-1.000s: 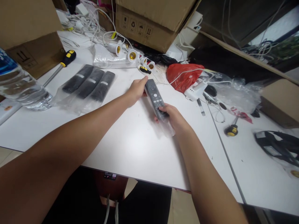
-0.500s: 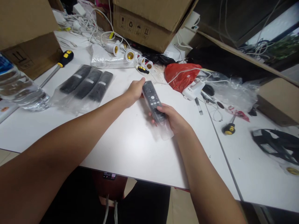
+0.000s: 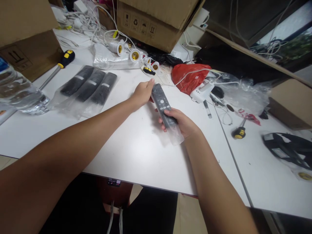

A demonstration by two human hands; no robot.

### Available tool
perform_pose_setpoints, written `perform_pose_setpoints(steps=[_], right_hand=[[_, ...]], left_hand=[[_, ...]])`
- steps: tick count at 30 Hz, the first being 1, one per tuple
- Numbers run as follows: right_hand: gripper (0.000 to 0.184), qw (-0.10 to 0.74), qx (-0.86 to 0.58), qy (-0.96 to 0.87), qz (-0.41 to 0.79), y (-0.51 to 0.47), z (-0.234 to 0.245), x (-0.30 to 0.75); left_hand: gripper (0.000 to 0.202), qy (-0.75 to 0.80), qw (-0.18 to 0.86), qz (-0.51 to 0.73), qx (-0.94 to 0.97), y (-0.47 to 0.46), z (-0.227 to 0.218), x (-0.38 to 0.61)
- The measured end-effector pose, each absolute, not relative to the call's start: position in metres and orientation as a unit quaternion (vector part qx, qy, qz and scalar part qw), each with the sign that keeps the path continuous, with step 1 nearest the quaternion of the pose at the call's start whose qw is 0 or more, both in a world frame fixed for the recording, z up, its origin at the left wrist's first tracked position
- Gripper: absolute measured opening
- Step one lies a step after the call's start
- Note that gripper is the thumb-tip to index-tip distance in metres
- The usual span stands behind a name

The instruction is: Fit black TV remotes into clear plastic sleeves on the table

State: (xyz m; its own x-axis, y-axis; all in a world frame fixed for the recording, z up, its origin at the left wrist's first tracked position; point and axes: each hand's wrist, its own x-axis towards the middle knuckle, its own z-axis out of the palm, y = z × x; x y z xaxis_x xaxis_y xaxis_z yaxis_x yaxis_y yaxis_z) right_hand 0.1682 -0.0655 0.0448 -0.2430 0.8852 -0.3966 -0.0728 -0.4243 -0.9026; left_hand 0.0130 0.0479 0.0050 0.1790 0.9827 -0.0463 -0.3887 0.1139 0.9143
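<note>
A dark grey remote control [image 3: 162, 103] with white buttons lies slanted over the white table [image 3: 136, 156], partly inside a clear plastic sleeve [image 3: 174, 135]. My right hand [image 3: 184, 123] grips its near end together with the sleeve. My left hand [image 3: 142, 92] closes its fingers on the remote's far end. To the left, three more black remotes [image 3: 89, 85] lie side by side in clear bags.
A water bottle [image 3: 17, 92] and a cardboard box [image 3: 24, 35] stand at the left, with a yellow-handled screwdriver [image 3: 57, 66]. Lamp sockets [image 3: 133, 55], cables, a big cardboard box [image 3: 156, 19], a red bag [image 3: 188, 78] and a white adapter [image 3: 203, 91] crowd the back. A small screwdriver [image 3: 239, 131] lies right.
The remote and both hands have stayed almost in place, with only a slight shift of the remote's angle and a small drop of the view.
</note>
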Motion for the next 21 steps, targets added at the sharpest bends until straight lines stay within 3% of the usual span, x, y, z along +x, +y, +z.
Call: perform_pose_setpoints(steps=[5,8,12,17,21], right_hand=[[0.027,0.373,-0.501,-0.398,0.672,-0.064,0.043,0.167],[0.027,0.373,-0.495,-0.403,0.674,-0.064,0.042,0.168],[0.031,0.358,-0.49,-0.397,0.688,-0.064,0.042,0.17],[0.025,0.353,-0.495,-0.39,0.692,-0.063,0.042,0.171],[0.022,0.366,-0.497,-0.385,0.686,-0.062,0.04,0.171]], left_hand=[[0.039,0.295,0.731,0.478,0.387,0.054,0.003,0.012],[0.033,0.293,0.726,0.489,0.385,0.059,-0.002,0.013],[0.036,0.323,0.678,0.513,0.416,0.058,-0.004,0.013],[0.048,0.36,0.536,0.529,0.55,0.052,-0.002,0.007],[0.04,0.296,0.654,0.489,0.496,0.056,-0.004,0.006]])
